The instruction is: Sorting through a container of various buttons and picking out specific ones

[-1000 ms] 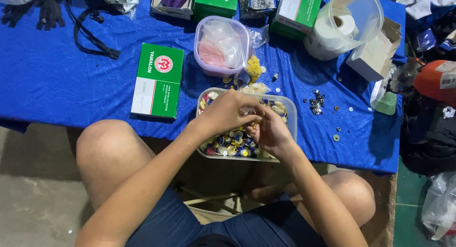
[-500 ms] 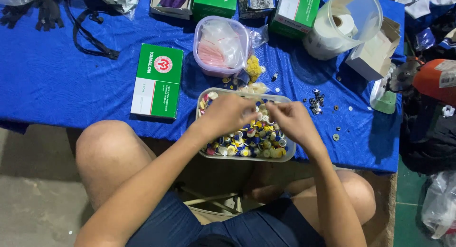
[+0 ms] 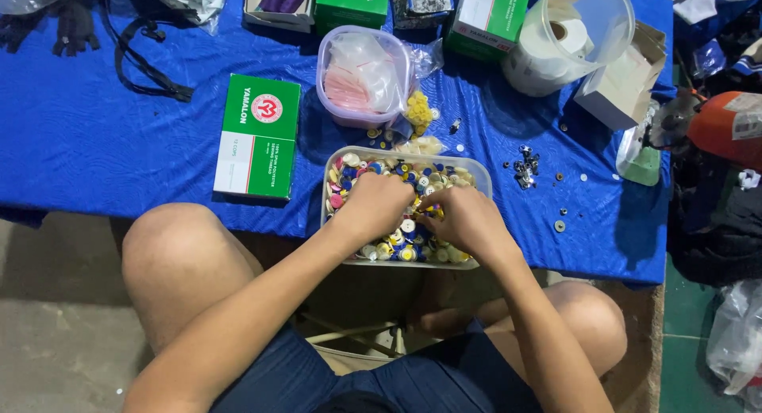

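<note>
Desk (image 3: 95,143), blue-covered: tray (image 3: 484,192) of mixed buttons (image 3: 397,238) sits at the near edge, overhanging slightly, so a downward press could tip it off. Left hand (image 3: 377,206) and right hand (image 3: 468,221) rest in the buttons, fingers curled together, grip contents hidden. Loose buttons (image 3: 559,225) lie beside the tray and may scatter if knocked.

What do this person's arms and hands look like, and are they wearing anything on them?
Both arms are bare from the shoulder down, with no sleeves showing. The left hand and right hand wear no gloves, and no rings, watch or bracelets show. Dark navy shorts are the only clothing in view.
</note>
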